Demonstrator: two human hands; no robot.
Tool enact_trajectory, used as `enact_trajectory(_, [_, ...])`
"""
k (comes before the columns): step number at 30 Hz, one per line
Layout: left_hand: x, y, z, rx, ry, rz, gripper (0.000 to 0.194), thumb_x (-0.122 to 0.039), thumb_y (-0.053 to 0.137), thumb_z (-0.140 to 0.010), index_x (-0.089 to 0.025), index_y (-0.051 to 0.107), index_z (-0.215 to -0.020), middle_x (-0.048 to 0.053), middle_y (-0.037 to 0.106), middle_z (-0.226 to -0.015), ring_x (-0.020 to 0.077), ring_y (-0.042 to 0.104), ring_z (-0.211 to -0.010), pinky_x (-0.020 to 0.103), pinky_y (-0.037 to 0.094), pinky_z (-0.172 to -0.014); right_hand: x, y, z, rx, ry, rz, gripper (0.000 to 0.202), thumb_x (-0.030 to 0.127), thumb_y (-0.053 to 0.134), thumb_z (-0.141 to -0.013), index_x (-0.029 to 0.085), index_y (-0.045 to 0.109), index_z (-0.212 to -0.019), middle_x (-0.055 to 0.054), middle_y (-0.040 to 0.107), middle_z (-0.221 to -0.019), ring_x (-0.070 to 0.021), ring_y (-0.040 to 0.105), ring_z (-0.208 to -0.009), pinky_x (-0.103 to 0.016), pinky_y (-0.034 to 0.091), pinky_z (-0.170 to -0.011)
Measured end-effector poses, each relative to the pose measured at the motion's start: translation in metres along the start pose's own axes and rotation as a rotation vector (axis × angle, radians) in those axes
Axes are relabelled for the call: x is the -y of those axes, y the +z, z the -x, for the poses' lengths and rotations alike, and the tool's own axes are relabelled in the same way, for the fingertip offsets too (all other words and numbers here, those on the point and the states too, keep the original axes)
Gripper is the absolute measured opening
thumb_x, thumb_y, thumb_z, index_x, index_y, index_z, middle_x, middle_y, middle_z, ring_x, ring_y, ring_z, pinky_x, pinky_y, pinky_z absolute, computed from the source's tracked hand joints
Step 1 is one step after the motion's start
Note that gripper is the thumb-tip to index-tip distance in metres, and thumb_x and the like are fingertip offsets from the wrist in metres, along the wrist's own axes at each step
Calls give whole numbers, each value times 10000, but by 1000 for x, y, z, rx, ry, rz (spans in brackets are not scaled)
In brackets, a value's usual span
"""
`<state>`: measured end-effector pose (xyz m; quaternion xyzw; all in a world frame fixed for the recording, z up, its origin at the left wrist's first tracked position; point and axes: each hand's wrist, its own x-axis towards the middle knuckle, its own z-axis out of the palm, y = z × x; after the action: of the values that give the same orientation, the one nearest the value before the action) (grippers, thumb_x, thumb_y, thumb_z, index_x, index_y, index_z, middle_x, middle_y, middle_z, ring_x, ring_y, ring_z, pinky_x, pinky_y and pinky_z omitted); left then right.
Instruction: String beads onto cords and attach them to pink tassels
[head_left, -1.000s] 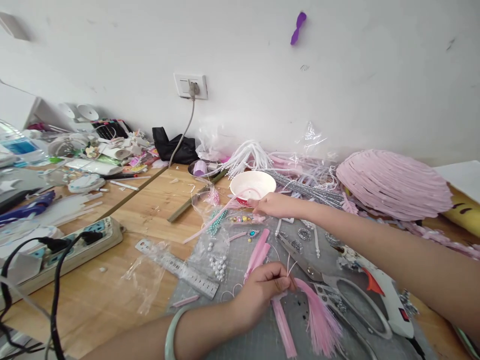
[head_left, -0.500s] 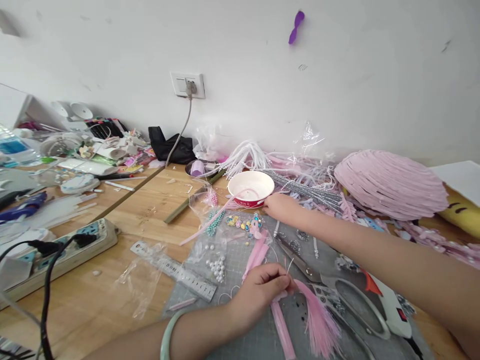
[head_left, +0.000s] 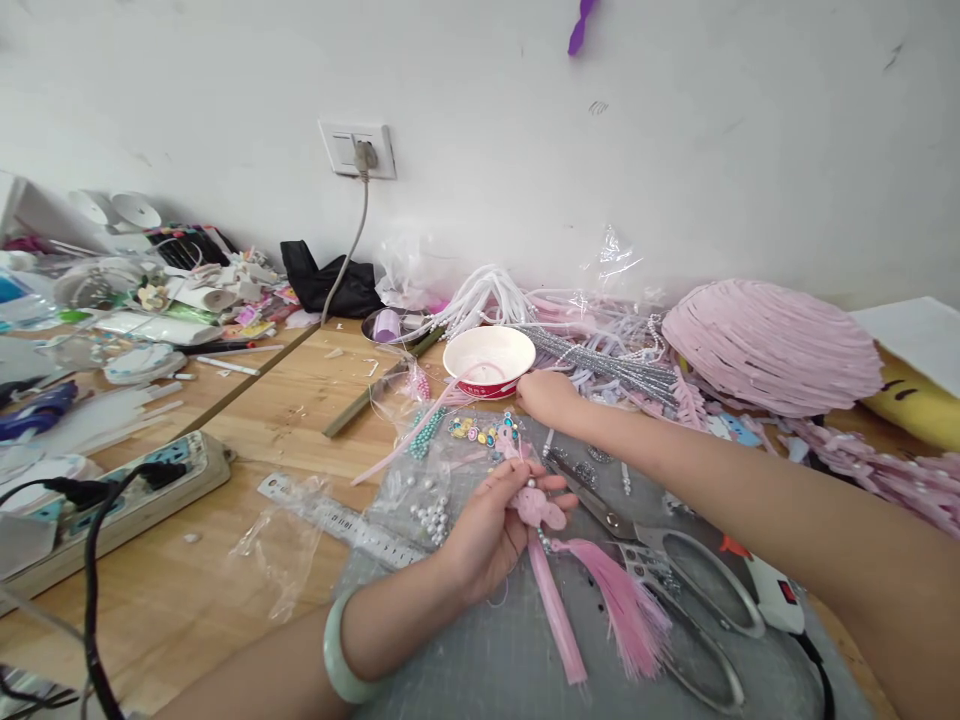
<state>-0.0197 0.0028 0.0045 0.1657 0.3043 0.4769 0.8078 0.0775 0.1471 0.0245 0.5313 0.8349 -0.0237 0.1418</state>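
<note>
In my left hand is a pink tassel pendant, with a flat pink, lobed piece between the thumb and the outstretched fingers. Below it hang small teal and white beads and a pink tassel. A shiny pink strip also trails down over the grey mat. My right hand is closed beside the red-and-white bowl, at its right side. What its fingertips grip is hidden. Large scissors lie blades apart to the right of my left hand.
White beads, teal beads and colourful charms lie on the mat. A metal ruler crosses its left edge. A power strip is at the left. A glue gun lies at the right, a large pink bundle behind.
My left hand has turned and risen slightly, its fingers now spread, bringing the pink lobed piece into view. My right hand stays by the bowl. The camera view has shifted a little.
</note>
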Motion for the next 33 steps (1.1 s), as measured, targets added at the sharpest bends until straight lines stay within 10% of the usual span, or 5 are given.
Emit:
enact_trajectory(11, [-40, 8, -2, 86, 274, 31, 140, -220, 449, -884, -151, 556, -828, 69, 652, -932, 204, 655, -858, 349, 518, -758, 1, -11, 15, 2, 27, -27, 307, 297, 516, -864, 145, 522, -1131, -86, 555, -1129, -193, 574, -953, -393, 492, -794])
enact_trajectory(33, [-37, -9, -13, -68, 338, 39, 105, -145, 499, -832, -119, 594, -799, 35, 645, -749, 140, 648, -755, 243, 498, -748, -6, -11, 11, 49, 67, -229, 308, 297, 520, -862, 152, 521, -1134, -80, 553, -1133, -197, 572, -962, -394, 491, -795])
